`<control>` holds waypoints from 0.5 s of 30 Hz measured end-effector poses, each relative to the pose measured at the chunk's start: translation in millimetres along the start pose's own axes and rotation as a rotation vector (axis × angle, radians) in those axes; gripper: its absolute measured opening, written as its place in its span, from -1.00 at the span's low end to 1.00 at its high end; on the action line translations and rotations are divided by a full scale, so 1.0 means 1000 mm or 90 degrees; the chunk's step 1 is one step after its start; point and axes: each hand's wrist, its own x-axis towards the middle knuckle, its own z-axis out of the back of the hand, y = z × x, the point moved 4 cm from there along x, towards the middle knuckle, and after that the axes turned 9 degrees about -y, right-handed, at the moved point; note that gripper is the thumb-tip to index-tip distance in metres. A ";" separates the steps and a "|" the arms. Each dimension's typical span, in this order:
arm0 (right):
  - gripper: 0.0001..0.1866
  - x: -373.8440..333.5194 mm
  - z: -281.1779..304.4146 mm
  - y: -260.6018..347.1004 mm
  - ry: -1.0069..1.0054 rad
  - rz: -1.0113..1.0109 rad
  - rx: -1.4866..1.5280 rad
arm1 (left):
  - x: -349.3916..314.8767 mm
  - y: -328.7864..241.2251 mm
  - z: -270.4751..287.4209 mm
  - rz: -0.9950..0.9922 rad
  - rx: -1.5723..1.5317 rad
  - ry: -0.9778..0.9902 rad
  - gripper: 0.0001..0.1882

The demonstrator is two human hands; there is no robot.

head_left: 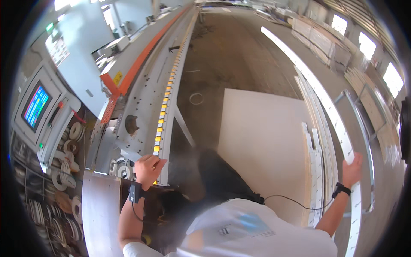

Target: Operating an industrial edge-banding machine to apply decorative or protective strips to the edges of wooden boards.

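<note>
My right hand [352, 170] is closed round a long, narrow white board [317, 85], which runs from beside my right arm far out ahead, its far end in the air or too distant to tell. On the left, my left hand [149, 169] has its fingers curled in at the near end of a rail with yellow rollers [160, 121]. Whether it grips the rail or only rests against it, I cannot tell. The rail edges a long grey machine [143, 103] with an orange beam [150, 47].
Several narrow strips [317, 158] stand stacked on a large pale panel [261, 128] at right. Beyond them is a metal frame cart [364, 124]. A control panel with a screen [37, 105] and shelves of banding rolls [60, 180] stand at left. A cable [295, 204] crosses near my right wrist.
</note>
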 end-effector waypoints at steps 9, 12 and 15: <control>-0.34 0.191 0.068 0.012 -0.251 0.083 0.034 | 0.006 -0.028 0.037 -0.125 0.007 -0.061 -0.71; -0.34 0.256 0.116 0.038 -0.407 0.170 0.070 | 0.004 -0.035 0.060 -0.130 0.006 -0.103 -0.83; -0.35 0.304 0.155 0.062 -0.482 0.201 0.100 | 0.006 -0.051 0.081 -0.145 -0.003 -0.140 -0.89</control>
